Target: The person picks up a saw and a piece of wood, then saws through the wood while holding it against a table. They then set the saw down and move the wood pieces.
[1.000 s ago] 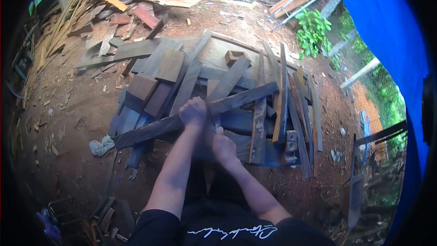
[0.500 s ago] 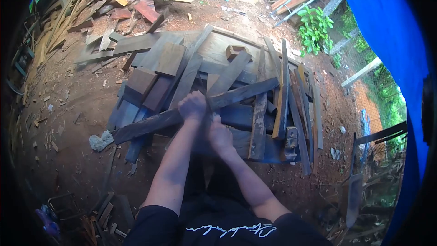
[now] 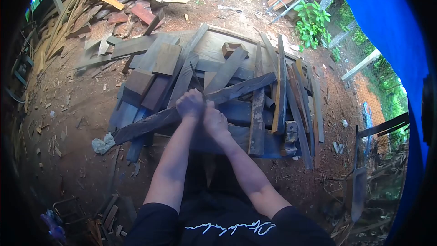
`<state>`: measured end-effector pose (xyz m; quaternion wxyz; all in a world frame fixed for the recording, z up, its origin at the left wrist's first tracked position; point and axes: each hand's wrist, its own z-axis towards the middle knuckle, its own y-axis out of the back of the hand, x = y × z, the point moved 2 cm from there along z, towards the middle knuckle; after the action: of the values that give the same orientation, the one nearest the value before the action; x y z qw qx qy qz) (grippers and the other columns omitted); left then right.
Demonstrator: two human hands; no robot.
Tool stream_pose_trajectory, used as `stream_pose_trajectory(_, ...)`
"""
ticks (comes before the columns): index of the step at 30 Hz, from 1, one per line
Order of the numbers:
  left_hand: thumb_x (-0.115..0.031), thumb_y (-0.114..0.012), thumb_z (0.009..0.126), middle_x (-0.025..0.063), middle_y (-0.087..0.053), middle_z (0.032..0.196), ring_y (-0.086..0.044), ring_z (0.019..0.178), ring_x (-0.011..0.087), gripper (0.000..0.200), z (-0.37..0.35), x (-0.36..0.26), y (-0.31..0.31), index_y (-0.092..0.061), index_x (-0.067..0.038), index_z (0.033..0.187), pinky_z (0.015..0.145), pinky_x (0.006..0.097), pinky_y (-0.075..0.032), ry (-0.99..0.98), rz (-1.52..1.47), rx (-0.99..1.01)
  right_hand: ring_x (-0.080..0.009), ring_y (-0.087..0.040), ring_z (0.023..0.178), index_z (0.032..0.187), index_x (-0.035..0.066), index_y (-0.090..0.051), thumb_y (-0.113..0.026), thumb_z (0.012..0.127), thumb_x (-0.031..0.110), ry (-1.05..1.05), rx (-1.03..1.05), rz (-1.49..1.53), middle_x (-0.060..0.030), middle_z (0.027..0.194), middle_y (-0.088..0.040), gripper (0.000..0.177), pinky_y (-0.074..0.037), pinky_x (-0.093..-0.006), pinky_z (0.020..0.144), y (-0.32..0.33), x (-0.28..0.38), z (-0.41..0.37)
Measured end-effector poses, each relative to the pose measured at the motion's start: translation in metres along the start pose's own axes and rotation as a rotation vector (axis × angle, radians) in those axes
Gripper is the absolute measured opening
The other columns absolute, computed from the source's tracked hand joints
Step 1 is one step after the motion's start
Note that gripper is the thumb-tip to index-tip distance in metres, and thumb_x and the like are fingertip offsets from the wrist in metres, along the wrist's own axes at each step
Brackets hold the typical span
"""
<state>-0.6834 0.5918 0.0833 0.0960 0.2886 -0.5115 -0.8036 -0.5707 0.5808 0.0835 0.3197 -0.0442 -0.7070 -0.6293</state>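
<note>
A long dark wooden plank (image 3: 152, 124) lies slantwise over the other boards, its far part rising to the right. My left hand (image 3: 190, 105) is closed on the middle of this plank. Close beside it, my right hand (image 3: 215, 120) is closed too, wrapped round the near end of what looks like a handsaw (image 3: 195, 75). Its narrow dark blade crosses the plank and sticks out beyond it; the handle is hidden by my fingers. Under the plank, several loose boards (image 3: 227, 74) rest on a low work surface (image 3: 217, 41).
A small wooden frame (image 3: 234, 49) sits at the back of the surface. Thick blocks (image 3: 139, 83) lie left, and a notched block (image 3: 290, 139) right. Crumpled plastic (image 3: 104, 143) touches the plank's left end. Scrap wood (image 3: 150, 11) is heaped behind; a blue tarp (image 3: 387, 23) hangs right.
My right hand has moved forward, away from my body, and more of the dark blade shows beyond the plank. My left hand stays on the plank. The view has shifted slightly.
</note>
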Motion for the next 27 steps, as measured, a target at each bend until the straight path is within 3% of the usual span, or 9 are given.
stream_pose_trajectory(5, -0.029, -0.042, 0.092, 0.0167, -0.067, 0.072, -0.066, 0.064, 0.0341, 0.038, 0.005, 0.003, -0.008, -0.065, -0.007, 0.073, 0.062, 0.0447, -0.052, 0.039, -0.003, 0.014, -0.0433, -0.065, 0.075, 0.105, 0.004, -0.042, -0.039, 0.095, 0.019, -0.046, 0.049, -0.044, -0.0253, 0.072, -0.064, 0.019, -0.052, -0.0549, 0.066, -0.002, -0.016, -0.052)
stream_pose_trajectory(12, -0.029, -0.042, 0.092, 0.0167, -0.067, 0.073, -0.067, 0.066, 0.0342, 0.037, 0.002, 0.003, -0.006, -0.065, -0.007, 0.073, 0.063, 0.0449, -0.052, 0.027, -0.015, 0.028, -0.0435, -0.065, 0.074, 0.104, 0.004, -0.042, -0.04, 0.094, 0.02, -0.004, 0.013, -0.033, -0.0271, 0.075, -0.064, 0.019, -0.051, -0.0558, 0.069, -0.002, -0.003, -0.001)
stream_pose_trajectory(16, -0.029, -0.042, 0.092, 0.0169, -0.067, 0.073, -0.067, 0.067, 0.0341, 0.037, 0.003, 0.003, -0.008, -0.065, -0.007, 0.074, 0.064, 0.0453, -0.052, 0.044, -0.008, 0.029, -0.0439, -0.064, 0.077, 0.105, 0.005, -0.04, -0.04, 0.094, 0.02, -0.104, 0.082, -0.052, -0.0269, 0.076, -0.064, 0.018, -0.051, -0.0553, 0.071, 0.003, -0.01, -0.046)
stream_pose_trajectory(19, -0.028, -0.044, 0.09, 0.0119, -0.067, 0.068, -0.067, 0.061, 0.0285, 0.034, 0.001, 0.005, -0.013, -0.064, -0.01, 0.07, 0.059, 0.0413, -0.054, 0.004, 0.046, -0.042, -0.0441, -0.064, 0.076, 0.107, 0.006, -0.039, -0.04, 0.094, 0.019, -0.09, 0.062, -0.045, -0.0266, 0.076, -0.064, 0.019, -0.051, -0.0553, 0.07, 0.004, -0.007, -0.045)
stream_pose_trajectory(23, -0.028, -0.044, 0.09, 0.012, -0.067, 0.069, -0.067, 0.062, 0.0286, 0.033, 0.002, 0.003, -0.007, -0.064, -0.01, 0.071, 0.06, 0.0414, -0.054, -0.005, 0.039, -0.018, -0.0441, -0.064, 0.075, 0.105, 0.005, -0.039, -0.039, 0.093, 0.017, -0.003, 0.007, -0.045, -0.0257, 0.075, -0.064, 0.017, -0.051, -0.0549, 0.068, -0.003, -0.002, -0.002)
stream_pose_trajectory(27, -0.028, -0.043, 0.091, 0.0138, -0.067, 0.071, -0.067, 0.064, 0.0305, 0.034, 0.005, 0.001, -0.001, -0.064, -0.009, 0.073, 0.061, 0.0428, -0.053, -0.003, 0.025, 0.011, -0.044, -0.064, 0.075, 0.104, 0.004, -0.039, -0.039, 0.093, 0.017, -0.038, 0.033, -0.038, -0.0253, 0.074, -0.064, 0.017, -0.051, -0.0547, 0.067, 0.002, -0.01, -0.039)
